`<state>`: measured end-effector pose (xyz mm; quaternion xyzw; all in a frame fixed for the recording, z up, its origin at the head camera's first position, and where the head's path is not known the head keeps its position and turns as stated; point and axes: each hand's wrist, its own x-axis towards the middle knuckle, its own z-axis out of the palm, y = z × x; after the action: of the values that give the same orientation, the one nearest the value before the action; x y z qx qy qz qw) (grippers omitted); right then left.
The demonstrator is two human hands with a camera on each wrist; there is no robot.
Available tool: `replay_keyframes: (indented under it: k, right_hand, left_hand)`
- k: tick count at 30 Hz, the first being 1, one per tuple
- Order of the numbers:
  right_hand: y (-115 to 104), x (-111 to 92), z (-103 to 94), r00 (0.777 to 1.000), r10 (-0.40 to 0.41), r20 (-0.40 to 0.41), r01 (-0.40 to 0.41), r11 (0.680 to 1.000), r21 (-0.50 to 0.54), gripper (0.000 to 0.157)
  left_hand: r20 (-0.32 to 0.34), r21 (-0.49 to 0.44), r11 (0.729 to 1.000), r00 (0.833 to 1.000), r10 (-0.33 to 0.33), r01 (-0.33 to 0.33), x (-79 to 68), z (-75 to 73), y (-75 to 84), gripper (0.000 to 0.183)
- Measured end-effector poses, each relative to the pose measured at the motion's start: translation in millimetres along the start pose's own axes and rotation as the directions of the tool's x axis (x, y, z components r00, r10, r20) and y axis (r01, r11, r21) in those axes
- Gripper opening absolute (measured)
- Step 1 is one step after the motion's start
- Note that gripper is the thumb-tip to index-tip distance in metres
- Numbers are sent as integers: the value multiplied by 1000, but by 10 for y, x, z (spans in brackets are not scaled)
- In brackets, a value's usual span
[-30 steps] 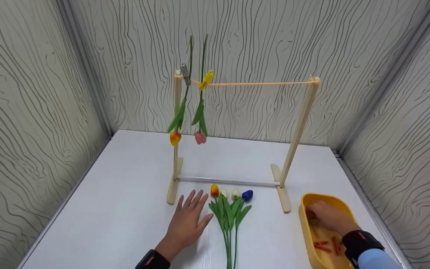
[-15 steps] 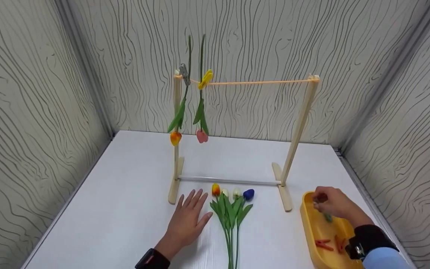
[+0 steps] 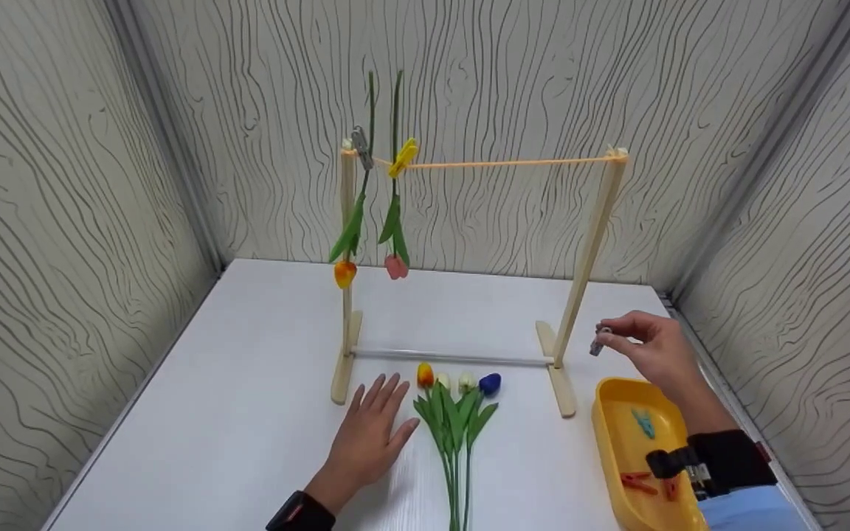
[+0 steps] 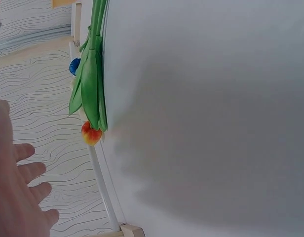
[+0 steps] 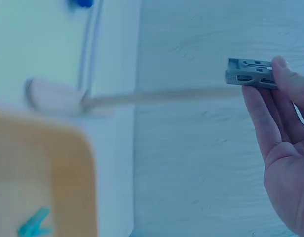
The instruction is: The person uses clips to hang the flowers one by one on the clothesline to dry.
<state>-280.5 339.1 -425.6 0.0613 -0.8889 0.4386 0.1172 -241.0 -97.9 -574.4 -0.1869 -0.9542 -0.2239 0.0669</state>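
Note:
A grey clothespin [image 3: 598, 340] is pinched between the thumb and fingers of my right hand [image 3: 654, 350], raised above the far end of the yellow tray [image 3: 606, 442]. The right wrist view shows the same clothespin [image 5: 249, 72] held by its end. My left hand [image 3: 368, 435] lies with straight, spread fingers beside a bunch of artificial tulips [image 3: 457, 420] in orange, white and blue. From an orange string [image 3: 506, 163] hang two upside-down tulips, an orange one [image 3: 345, 274] under a grey clothespin [image 3: 361, 147] and a pink one [image 3: 396, 267] under a yellow clothespin [image 3: 403, 157].
The string runs between two wooden posts [image 3: 593, 258] on flat feet, joined low down by a clear rod [image 3: 454, 358]. Inside the tray lie a teal clothespin [image 3: 643, 422] and red clothespins [image 3: 637, 483]. Patterned panels [image 3: 506, 81] enclose the white table [image 3: 248, 369].
My right hand has come up out of the tray, bringing a grey clothespin with it. The teal clothespin in the tray now shows. My left hand has stayed where it was.

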Motion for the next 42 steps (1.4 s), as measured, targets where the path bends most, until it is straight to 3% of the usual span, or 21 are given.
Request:
replay_keyframes:
  k: [2,6,10,13,15,19,22,24,30,34,39,42]
  right_hand:
    - [-144,-23,62,1000,-11,-4,12,992,122,21]
    - [-429,-54,264,999,-31,18,23,942,333,21]
    - [-633,-77,565,993,-86,77,48,914,404,19]
    - [-726,-97,810,983,-156,98,101,901,422,16]
    - [-777,-107,961,972,-208,105,142,886,441,14]
    - [-867,-128,1207,946,-291,140,195,860,471,14]
    - [-936,-149,1339,934,-317,166,206,856,475,15]
    - [-981,-164,1393,930,-317,186,201,862,465,16]
    - [-1077,-181,1438,918,-301,257,183,899,399,20]
    - [-1125,-184,1439,918,-279,283,146,900,412,31]
    - [-1212,-190,1448,941,-199,275,19,838,545,61]
    - [-1245,-191,1434,948,-149,282,-49,805,591,69]
  left_hand:
    - [5,-7,1000,1000,-1,1,-2,10,7,67]
    - [12,-12,1000,1000,3,-3,-7,6,28,67]
    - [-9,-48,999,1000,14,-14,3,-21,98,65]
    - [-32,-197,980,999,10,-16,45,-73,226,62]
    - [-41,-342,940,999,-2,-12,92,-137,338,61]
    - [-54,-615,788,998,-10,-25,189,-298,570,59]
    - [-84,-721,691,996,-2,-59,232,-397,705,55]
    - [-109,-753,653,994,-12,-75,251,-444,768,50]
    - [-178,-789,609,979,-99,-81,293,-500,838,30]
    - [-202,-801,595,965,-166,-65,323,-516,859,24]
    - [-229,-821,566,951,-205,-75,355,-547,917,20]
    - [-230,-830,551,952,-204,-83,372,-566,944,20]
